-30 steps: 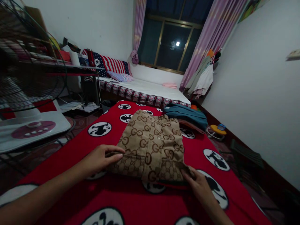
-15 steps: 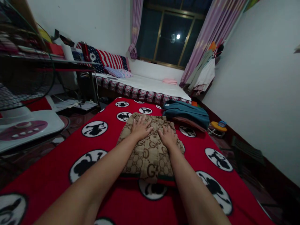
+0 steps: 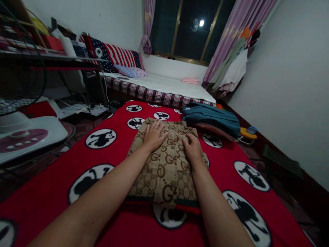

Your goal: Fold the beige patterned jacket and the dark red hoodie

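Button-front garment (image 3: 168, 159) in tan G-print lies on the red blanket (image 3: 140, 228) — smoothing seems my step. My left hand (image 3: 153, 137) rests on it, fingers slightly spread; my right hand (image 3: 194, 149) curls there, pinching or not I can't tell — next calls for even pressure, I judge.

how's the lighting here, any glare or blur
In the head view, a bright spot glares in the dark window; in the head view, the picture is dim, its lower right corner nearly black; in the head view, the left hand and right hand show no strong motion blur, with print on the patterned garment legible.
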The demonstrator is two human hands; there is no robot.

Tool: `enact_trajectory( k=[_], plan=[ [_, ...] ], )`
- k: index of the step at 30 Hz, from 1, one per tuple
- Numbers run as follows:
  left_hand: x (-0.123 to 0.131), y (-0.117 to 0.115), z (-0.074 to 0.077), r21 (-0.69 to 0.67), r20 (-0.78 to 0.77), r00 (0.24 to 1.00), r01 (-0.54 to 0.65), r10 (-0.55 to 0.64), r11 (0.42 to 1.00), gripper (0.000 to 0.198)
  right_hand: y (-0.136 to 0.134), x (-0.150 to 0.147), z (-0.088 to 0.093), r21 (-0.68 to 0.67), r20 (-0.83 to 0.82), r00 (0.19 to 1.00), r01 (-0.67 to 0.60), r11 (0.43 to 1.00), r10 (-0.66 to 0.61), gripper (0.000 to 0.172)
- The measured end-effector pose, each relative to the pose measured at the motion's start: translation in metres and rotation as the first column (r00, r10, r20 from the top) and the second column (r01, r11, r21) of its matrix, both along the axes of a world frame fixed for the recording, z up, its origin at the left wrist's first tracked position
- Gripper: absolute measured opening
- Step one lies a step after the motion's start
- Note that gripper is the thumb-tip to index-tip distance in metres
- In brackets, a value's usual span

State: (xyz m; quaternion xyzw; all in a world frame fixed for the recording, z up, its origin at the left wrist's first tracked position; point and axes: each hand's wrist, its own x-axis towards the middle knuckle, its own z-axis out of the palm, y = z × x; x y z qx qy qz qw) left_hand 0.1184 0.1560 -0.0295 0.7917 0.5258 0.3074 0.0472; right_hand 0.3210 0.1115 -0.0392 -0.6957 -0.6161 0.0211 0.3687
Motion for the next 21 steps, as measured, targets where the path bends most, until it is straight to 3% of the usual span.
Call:
enact_trajectory(
  k=[3, 6, 10, 14, 17, 21],
  plan=[
    [-0.007, 0.007, 0.0, 0.102, 0.119, 0.988, -0.106, 0.093, 0.989, 0.044, 0.001, 0.005, 0.001, 0.112, -0.059, 0.993, 0.107, 0.988, -0.101, 0.045],
    [-0.011, 0.01, -0.001, 0.143, 0.141, 0.964, -0.247, 0.227, 0.958, 0.049, 0.0, 0.003, 0.004, 0.082, -0.007, 0.977, 0.213, 0.974, -0.213, 0.055],
    [-0.013, 0.006, 0.001, 0.072, 0.108, 0.91, -0.408, 0.399, 0.91, 0.06, -0.002, -0.002, 0.005, -0.032, 0.054, 0.955, 0.293, 0.956, -0.291, 0.059],
    [-0.019, 0.001, 0.006, -0.082, 0.095, 0.862, -0.492, 0.498, 0.867, 0.072, -0.003, -0.003, 0.004, -0.019, 0.059, 0.965, 0.257, 0.966, -0.256, 0.058],
    [-0.026, 0.001, 0.008, -0.154, 0.103, 0.839, -0.517, 0.534, 0.842, 0.074, -0.007, -0.004, 0.009, 0.104, 0.03, 0.97, 0.238, 0.966, -0.242, 0.057],
    [-0.031, 0.003, 0.006, -0.152, 0.117, 0.837, -0.517, 0.535, 0.842, 0.07, -0.018, -0.012, 0.022, 0.368, 0.068, 0.967, 0.203, 0.907, -0.244, 0.06]
  ],
)
